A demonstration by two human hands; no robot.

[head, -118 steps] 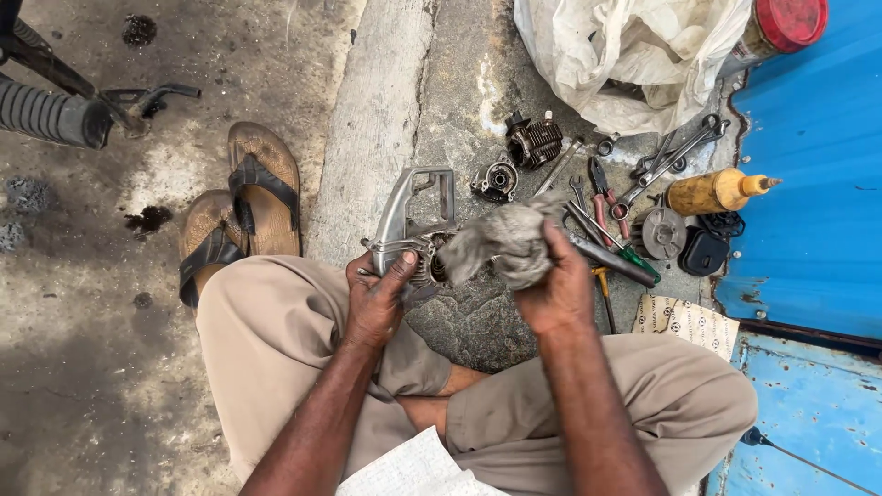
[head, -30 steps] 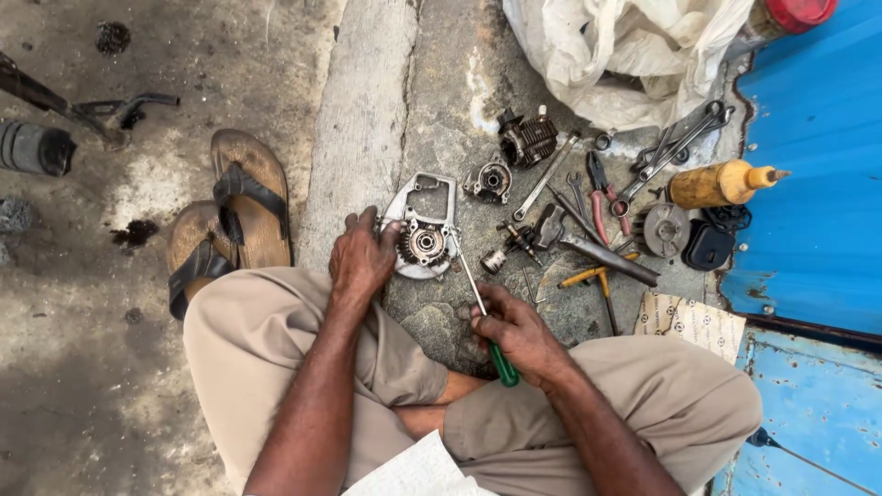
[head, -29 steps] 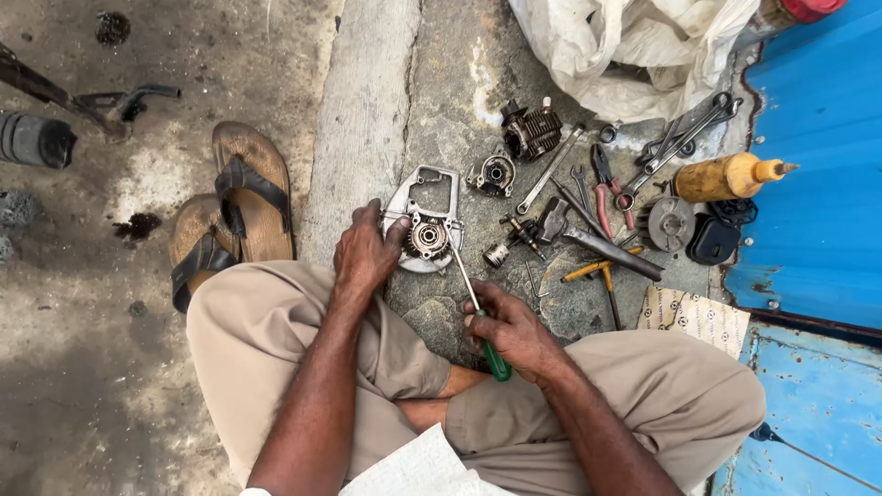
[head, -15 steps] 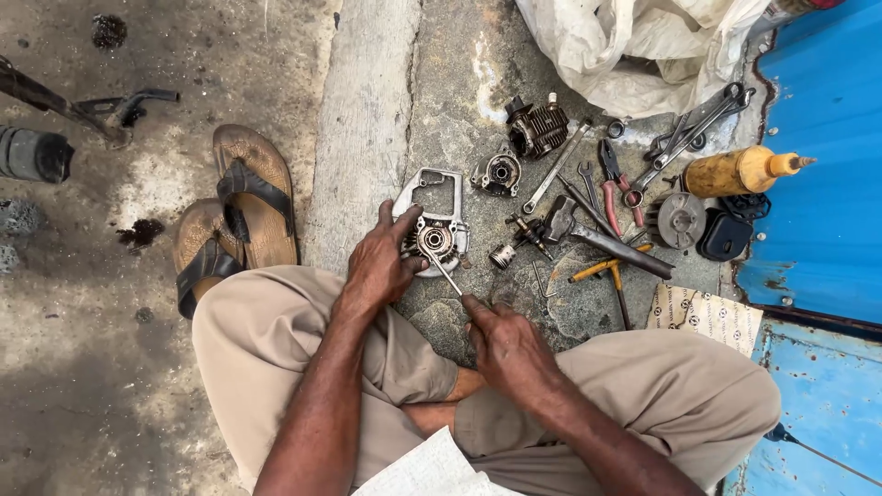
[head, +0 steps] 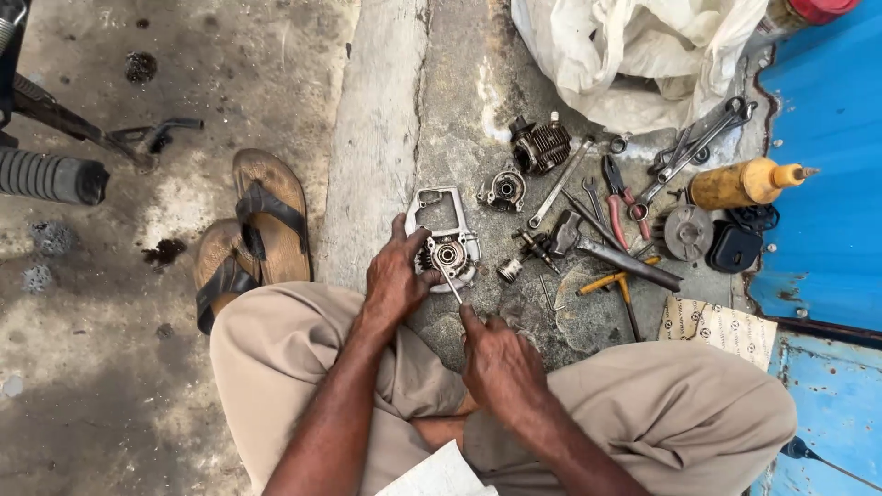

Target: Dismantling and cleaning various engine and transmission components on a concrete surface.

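A grey metal engine casing [head: 443, 231] with a round gear hub lies on the concrete in front of my knees. My left hand [head: 395, 276] grips its left edge and pins it down. My right hand [head: 498, 363] is closed around a screwdriver [head: 449, 279]; only the thin shaft shows, and its tip sits at the hub of the casing. The handle is hidden inside my fist.
Small engine parts [head: 540, 147], wrenches [head: 698, 147], pliers [head: 617, 197], a yellow oil bottle [head: 740, 184] and a white sack [head: 634, 55] lie to the right. A pair of sandals [head: 253, 234] sits at left; a blue metal wall [head: 827, 165] at right.
My right hand put down a rag, took up the screwdriver, and has moved its tip up to the casing's hub. My left hand stays on the casing.
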